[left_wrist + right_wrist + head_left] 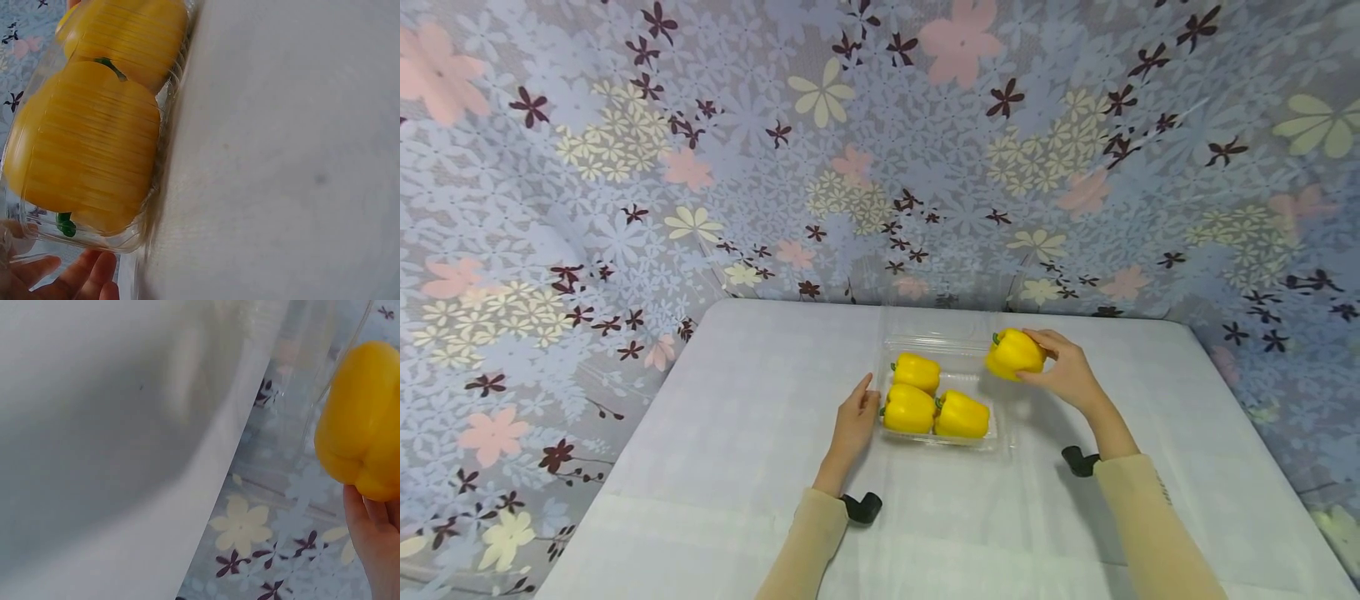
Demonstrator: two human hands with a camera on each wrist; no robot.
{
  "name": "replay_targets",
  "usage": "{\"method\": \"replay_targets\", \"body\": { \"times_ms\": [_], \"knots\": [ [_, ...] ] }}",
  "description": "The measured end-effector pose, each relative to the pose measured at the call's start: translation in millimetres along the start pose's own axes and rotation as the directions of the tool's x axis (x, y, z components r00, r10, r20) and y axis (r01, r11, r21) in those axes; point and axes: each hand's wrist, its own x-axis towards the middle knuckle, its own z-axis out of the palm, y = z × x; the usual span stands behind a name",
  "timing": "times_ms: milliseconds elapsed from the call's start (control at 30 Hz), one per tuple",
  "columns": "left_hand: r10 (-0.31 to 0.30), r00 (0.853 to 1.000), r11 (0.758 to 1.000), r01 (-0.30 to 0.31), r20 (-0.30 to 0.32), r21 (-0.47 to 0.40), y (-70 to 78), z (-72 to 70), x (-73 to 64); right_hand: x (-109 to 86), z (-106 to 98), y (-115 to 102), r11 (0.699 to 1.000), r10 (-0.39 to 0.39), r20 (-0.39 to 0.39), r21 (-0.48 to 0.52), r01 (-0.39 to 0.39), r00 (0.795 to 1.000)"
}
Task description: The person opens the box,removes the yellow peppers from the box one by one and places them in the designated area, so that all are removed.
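A clear plastic container (996, 435) sits on the white table with its lid (942, 321) raised at the back. Inside are three yellow bell peppers: one at back left (916, 372), one at front left (908, 410) and one at front right (962, 415). My right hand (1063, 371) grips a fourth yellow bell pepper (1015, 353) between thumb and fingers, over the container's back right corner. The same pepper (65, 22) peeks out in the left wrist view. My left hand (854, 417) rests at the container's left side, fingers extended along its wall.
The white table (760, 400) reaches back to a flower-patterned cloth (737, 167) that hangs behind it and along both sides. Black wrist devices (862, 508) are worn on both forearms. The raised lid stands close to the cloth.
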Motion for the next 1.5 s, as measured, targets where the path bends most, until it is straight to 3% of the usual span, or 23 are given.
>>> {"method": "replay_targets", "body": {
  "times_ms": [300, 600, 1167, 1500],
  "knots": [
    [0.021, 1.000, 1.000, -0.021, 0.003, 0.006, 1.2, -1.2, -1.8, -8.7, -14, 14, 0.999, 0.051, -0.027, -0.004, -0.051, 0.998],
    [-0.006, 1.000, 1.000, 0.006, 0.000, -0.017, 1.0, 0.1, -1.4, -16.4, -19, 20, 0.996, 0.071, -0.029, -0.043, -0.073, 0.997],
    [0.001, 1.000, 1.000, -0.001, 0.004, -0.013, 2.0, -0.8, -2.9, -31.0, -14, 41, 0.989, 0.093, 0.034, -0.120, -0.088, 0.995],
    [0.039, 0.999, 0.999, -0.039, -0.005, -0.025, 1.3, -1.5, -3.8, -31.7, -12, 46, 0.979, 0.112, 0.074, -0.177, -0.097, 0.991]
  ]
}}
